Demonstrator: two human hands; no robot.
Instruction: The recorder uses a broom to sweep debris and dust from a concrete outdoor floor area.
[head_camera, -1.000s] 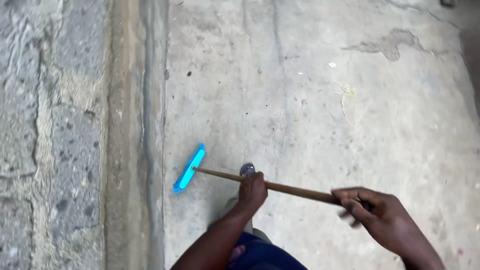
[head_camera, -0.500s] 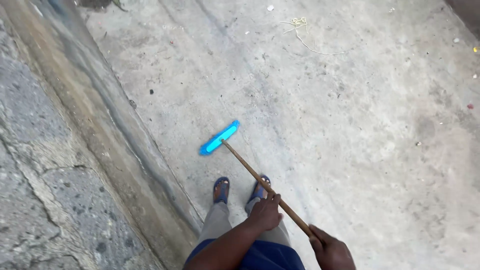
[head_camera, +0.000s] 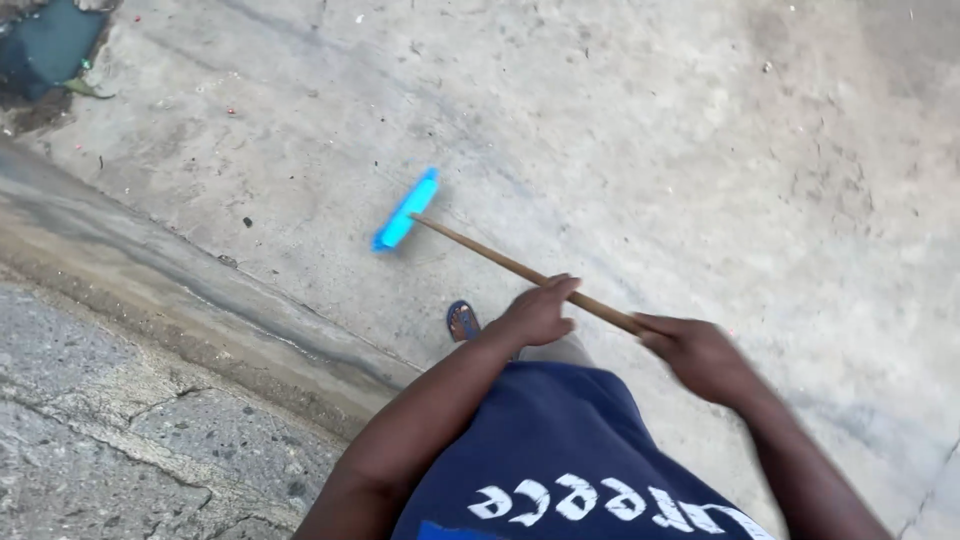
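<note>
Both hands on one wooden broom handle. Left hand lies over the mid-shaft, grip closed loosely, fingers extended along it. Right hand wraps the near end, grip closed, blurred. Blue brush head rests on the concrete floor, near a raised curb. Sandalled foot sits below the handle.

Both arms reach forward and down from the torso — the left hand curls loosely with fingers partly extended, the right hand closes in a fist, slightly blurred, just beside it.
</note>
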